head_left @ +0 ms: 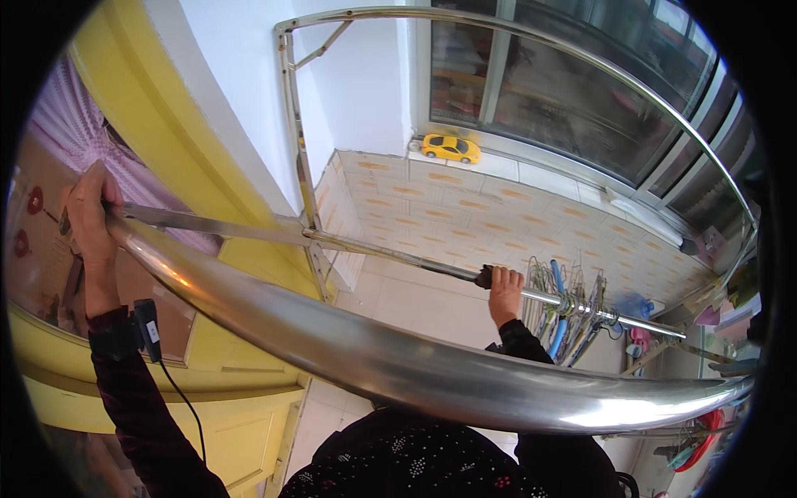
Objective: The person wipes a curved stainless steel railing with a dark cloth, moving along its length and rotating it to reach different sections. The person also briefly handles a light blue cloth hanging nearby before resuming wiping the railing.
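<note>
A metal-tube drying rack surrounds me, and its thick shiny near tube (374, 353) curves across the view. At the far left, my left hand (91, 217) is closed round the corner where this near tube meets a flat side bar (212, 226). Beyond the near tube, my right hand (505, 296) has its fingers wrapped over the rack's middle rod (398, 259). A small black piece (484, 276) sits on the rod just left of those fingers; I cannot tell whether it is a cloth or a fitting. To the right, several clothes hangers (573, 307) hang from the same rod.
A yellow toy car (451, 148) stands on the sill below a window (573, 91). The rack's far tube (581, 58) passes in front of the glass. Yellow door panels (241, 432) and a pink curtain (83, 124) are at left. Red and green hangers (701, 440) hang at lower right.
</note>
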`<state>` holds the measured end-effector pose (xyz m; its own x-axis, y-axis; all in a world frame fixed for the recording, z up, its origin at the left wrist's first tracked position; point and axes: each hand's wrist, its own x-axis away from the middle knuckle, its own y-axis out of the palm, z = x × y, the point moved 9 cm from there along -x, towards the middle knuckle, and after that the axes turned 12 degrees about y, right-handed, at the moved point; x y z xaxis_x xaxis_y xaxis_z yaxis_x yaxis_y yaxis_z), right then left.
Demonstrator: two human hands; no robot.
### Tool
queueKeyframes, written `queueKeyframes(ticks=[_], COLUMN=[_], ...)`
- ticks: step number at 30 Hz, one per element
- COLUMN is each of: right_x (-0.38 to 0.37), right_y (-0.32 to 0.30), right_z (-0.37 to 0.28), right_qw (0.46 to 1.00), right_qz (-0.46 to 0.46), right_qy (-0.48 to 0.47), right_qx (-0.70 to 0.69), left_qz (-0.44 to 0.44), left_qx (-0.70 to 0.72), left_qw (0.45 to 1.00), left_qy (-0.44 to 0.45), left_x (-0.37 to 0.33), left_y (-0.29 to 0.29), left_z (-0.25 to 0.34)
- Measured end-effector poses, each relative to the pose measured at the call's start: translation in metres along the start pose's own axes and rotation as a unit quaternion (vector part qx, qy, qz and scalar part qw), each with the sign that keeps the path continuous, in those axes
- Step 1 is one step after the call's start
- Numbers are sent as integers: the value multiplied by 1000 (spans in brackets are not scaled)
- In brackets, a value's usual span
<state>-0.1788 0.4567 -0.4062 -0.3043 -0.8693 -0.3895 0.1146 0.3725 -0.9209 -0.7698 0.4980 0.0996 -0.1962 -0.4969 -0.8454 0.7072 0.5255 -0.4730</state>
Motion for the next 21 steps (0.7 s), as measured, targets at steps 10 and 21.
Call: queueKeyframes(ticks=[10, 21], right_x=[-27, -10], right_y=[14, 14], right_z=[-230, -127], right_qw=[998, 985], right_qz=[-12, 26], right_qy=[-60, -93], right_qx=[-29, -143], left_qz=[11, 8], left_qx=[53, 86], left_qw=[999, 996], left_qy=[5, 15], left_x=[1, 4], left_y=[7, 12], left_z=[18, 28])
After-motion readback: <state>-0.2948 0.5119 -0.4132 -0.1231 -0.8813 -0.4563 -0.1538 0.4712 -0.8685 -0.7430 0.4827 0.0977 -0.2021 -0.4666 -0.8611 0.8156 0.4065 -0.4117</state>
